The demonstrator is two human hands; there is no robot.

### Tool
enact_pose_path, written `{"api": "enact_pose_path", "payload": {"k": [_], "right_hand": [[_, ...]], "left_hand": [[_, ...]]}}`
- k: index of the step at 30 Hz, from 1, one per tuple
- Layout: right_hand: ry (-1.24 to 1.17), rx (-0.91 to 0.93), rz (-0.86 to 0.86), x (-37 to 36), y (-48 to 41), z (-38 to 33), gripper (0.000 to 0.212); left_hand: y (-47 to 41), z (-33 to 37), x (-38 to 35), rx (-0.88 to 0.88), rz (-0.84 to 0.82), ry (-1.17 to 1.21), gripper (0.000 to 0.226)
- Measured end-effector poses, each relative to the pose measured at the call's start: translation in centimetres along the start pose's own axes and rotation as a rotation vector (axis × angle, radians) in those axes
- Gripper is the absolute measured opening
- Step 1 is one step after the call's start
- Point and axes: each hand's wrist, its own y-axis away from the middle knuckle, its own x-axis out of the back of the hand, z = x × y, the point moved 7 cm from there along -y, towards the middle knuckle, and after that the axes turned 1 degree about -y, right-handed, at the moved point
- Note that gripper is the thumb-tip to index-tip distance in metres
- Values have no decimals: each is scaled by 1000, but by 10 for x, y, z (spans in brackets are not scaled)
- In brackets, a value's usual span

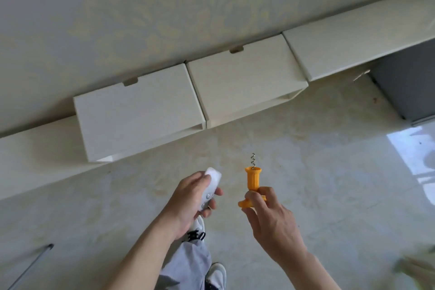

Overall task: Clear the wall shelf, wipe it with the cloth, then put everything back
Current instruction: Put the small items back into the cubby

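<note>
Lower centre: orange corkscrew (253,183), spiral up, crossbar pinched in right hand (275,221); likely light, rigid, sharp-tipped, so best held by handle. White remote (213,179) clamped in left hand (188,200) fingers (218,192). Wall shelf (141,110) mid-frame.

The wall shelf (141,110) is made up of white boxes set end to end along the patterned wall. Below it a pale glossy floor (329,172) is seen. On it a thin metal rod (30,266) is laid at the near left, and white shoes (217,275) are planted.
</note>
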Motion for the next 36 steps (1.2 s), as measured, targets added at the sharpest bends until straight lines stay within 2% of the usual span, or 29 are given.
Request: {"api": "enact_pose_path", "payload": {"k": [3,5,9,11,13,15,18,20,27,31,36], "right_hand": [[12,-33,-54,4,-34,27,37],[31,-42,-72,4,-59,46,34],[50,-36,-65,-3,-107,92,27],[69,1,-49,-9,-131,117,25],[113,70,-30,-18,-157,146,23],[142,131,22,-23,-184,175,25],[198,235,130,-26,-219,208,31],[231,302,178,-30,-242,222,29],[284,522,355,-43,-293,238,29],[318,569,362,-48,-304,237,30],[316,505,289,-50,-312,237,54]], "left_hand": [[-32,20,-8,-11,11,-167,36],[-55,32,-14,-48,15,-312,41],[-110,40,-39,-176,41,-645,33],[-137,44,-60,-307,59,-842,18],[-166,46,-82,-462,94,-1002,14],[-201,48,-96,-600,218,-1182,32],[-241,62,-114,-807,424,-1330,55],[-263,75,-120,-889,530,-1376,55],[-306,97,-96,-906,832,-1361,34],[-310,99,-80,-960,872,-1293,32],[-312,101,-65,-910,841,-1183,30]]}}
